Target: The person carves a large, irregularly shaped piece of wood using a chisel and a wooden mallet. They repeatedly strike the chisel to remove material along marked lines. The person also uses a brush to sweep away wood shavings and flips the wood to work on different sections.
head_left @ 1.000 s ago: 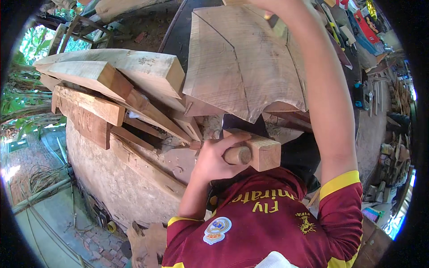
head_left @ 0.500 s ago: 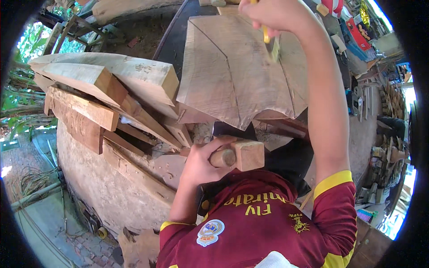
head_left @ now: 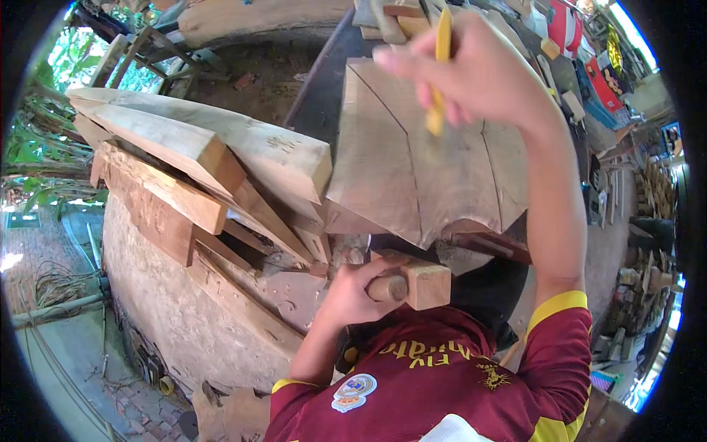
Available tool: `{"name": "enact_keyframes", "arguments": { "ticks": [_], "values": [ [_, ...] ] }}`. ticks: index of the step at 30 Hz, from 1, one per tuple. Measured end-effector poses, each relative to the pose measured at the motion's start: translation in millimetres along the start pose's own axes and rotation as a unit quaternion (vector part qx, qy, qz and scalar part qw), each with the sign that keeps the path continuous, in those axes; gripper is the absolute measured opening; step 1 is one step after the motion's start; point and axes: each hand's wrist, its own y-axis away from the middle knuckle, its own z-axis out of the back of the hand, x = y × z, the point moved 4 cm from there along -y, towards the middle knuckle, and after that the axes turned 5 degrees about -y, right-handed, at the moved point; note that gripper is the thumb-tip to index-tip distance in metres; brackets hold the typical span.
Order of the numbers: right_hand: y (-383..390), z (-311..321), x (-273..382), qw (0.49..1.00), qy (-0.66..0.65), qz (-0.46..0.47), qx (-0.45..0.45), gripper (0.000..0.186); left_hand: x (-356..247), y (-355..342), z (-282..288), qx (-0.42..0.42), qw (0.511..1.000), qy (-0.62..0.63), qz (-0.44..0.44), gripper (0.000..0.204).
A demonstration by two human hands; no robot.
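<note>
My right hand (head_left: pixel 475 77) is closed around a yellow-handled brush (head_left: pixel 436 118) whose tip is blurred. It is above a broad wooden board (head_left: pixel 375 169) with dark lines drawn along it and a jagged near edge. Close to my body, my left hand (head_left: pixel 350 295) grips a wooden piece, made up of a square-ended block (head_left: pixel 428 287) and a round-ended wooden part (head_left: pixel 388 288) beside it. How these two parts join is hidden by my fingers.
Thick cut planks (head_left: pixel 243 151) lie stacked left of the board. Beneath them is a large pale slab (head_left: pixel 162 272). Small wood blocks (head_left: pixel 401 18) sit beyond the board. A red-and-white item (head_left: pixel 565 26) lies at the far right, and wood pieces (head_left: pixel 652 280) are piled along the right side.
The view has shifted, so the board and planks appear lower and further right. My right hand has turned, and the brush now points down toward the board's middle. My left hand keeps its grip.
</note>
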Motion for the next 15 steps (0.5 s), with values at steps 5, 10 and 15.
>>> {"name": "enact_keyframes", "arguments": {
  "ticks": [5, 10, 15],
  "values": [
    [4.7, -25.7, 3.0, 0.988, 0.075, -0.058, 0.125, 0.038, 1.1, -4.1, 5.2, -0.016, 1.0, -0.019, -0.012, 0.048],
    [-24.8, -28.8, -17.5, 0.904, -0.124, 0.388, -0.133, 0.014, 4.1, -12.8, 4.9, -0.007, 1.0, -0.009, 0.014, 0.045],
    [6.1, -2.5, -2.6, 0.947, -0.181, 0.264, 0.001, 0.008, 11.5, -5.0, 4.2, -0.034, 0.999, -0.003, 0.014, 0.044]
  ]
}}
